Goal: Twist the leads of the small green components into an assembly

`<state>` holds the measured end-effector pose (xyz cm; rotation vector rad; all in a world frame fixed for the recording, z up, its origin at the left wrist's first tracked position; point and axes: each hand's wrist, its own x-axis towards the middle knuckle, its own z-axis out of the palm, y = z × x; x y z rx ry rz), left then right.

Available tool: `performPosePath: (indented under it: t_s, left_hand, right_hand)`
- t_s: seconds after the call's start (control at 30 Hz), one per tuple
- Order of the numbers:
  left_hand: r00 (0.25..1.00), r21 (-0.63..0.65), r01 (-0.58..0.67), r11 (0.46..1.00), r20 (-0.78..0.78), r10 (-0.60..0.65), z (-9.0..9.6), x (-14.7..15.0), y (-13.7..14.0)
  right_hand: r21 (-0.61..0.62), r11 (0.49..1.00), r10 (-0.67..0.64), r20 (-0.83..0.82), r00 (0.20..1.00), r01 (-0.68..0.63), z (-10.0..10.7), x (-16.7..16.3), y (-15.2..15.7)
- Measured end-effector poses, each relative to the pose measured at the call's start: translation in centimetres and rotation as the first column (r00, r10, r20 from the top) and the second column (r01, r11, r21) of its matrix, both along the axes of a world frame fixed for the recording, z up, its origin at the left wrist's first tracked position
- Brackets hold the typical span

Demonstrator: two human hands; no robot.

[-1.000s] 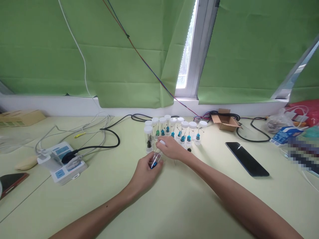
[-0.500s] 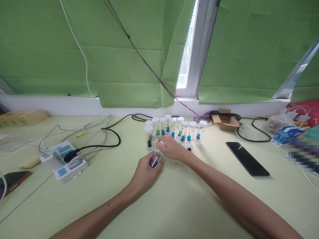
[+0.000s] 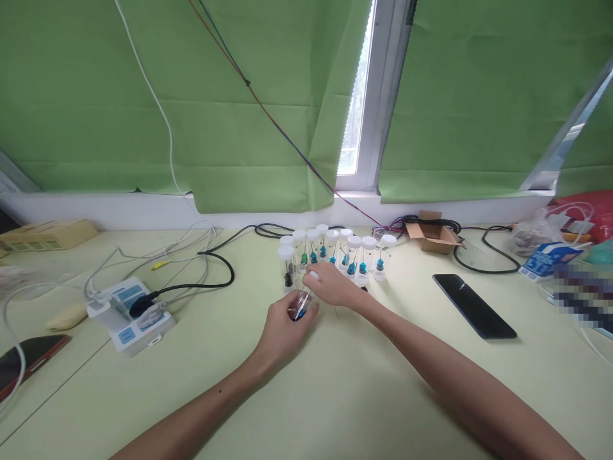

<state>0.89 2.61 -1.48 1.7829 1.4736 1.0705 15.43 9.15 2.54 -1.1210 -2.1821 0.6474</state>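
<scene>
My left hand (image 3: 286,329) is wrapped round a clear plastic tube (image 3: 303,305), which lies tilted with a blue part inside. My right hand (image 3: 330,284) is closed on a white cap (image 3: 314,275) at the tube's upper end; whether the cap is seated is hidden by the fingers. A thin wire shows below the right hand. Just behind both hands stand several upright clear tubes with white caps (image 3: 388,240), holding blue parts on thin stems. One tube holds a green part (image 3: 304,258), and a front left one holds a black part (image 3: 288,279).
At the left are a white power strip (image 3: 143,342) with plugs and a dark phone (image 3: 31,361). To the right lie a black phone (image 3: 474,306), an open cardboard box (image 3: 437,243) and a blue-white packet (image 3: 550,259). Cables run along the table's back edge.
The view has shifted slightly. Both hands stay together on the tube and cap, with hardly any movement between them.
</scene>
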Motion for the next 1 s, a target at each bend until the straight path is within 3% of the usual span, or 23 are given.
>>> performPosePath:
  t_s: [0.13,0.2,0.3,0.53,0.7,1.0]
  left_hand:
    - [0.995,0.216,-0.087,0.973,0.063,0.075,0.9,-0.3,0.0]
    - [0.975,0.352,-0.221,0.909,0.099,0.199,1.2,-0.8,0.4]
    - [0.929,0.423,-0.36,0.832,0.085,0.36,0.9,-1.7,1.9]
    - [0.937,0.333,-0.291,0.897,-0.089,0.337,-0.7,-3.1,4.7]
    - [0.946,0.363,-0.264,0.894,-0.081,0.313,-0.8,-3.3,4.8]
    - [0.963,0.387,-0.247,0.888,-0.002,0.269,-0.3,-2.9,3.7]
  right_hand:
    - [0.029,1.0,-0.003,-0.006,1.0,0.003,1.9,0.6,-0.3]
    - [0.07,0.997,-0.03,-0.01,1.0,0.03,2.8,1.2,-0.4]
    - [0.127,0.987,-0.099,-0.01,0.995,0.1,3.8,1.8,-0.6]
    - [0.252,0.952,-0.189,0.032,0.981,0.175,4.3,1.0,-0.2]
    - [0.258,0.959,-0.135,0.066,0.989,0.114,3.2,0.5,0.7]
    - [0.325,0.939,-0.134,0.034,0.99,0.116,1.6,0.2,1.5]
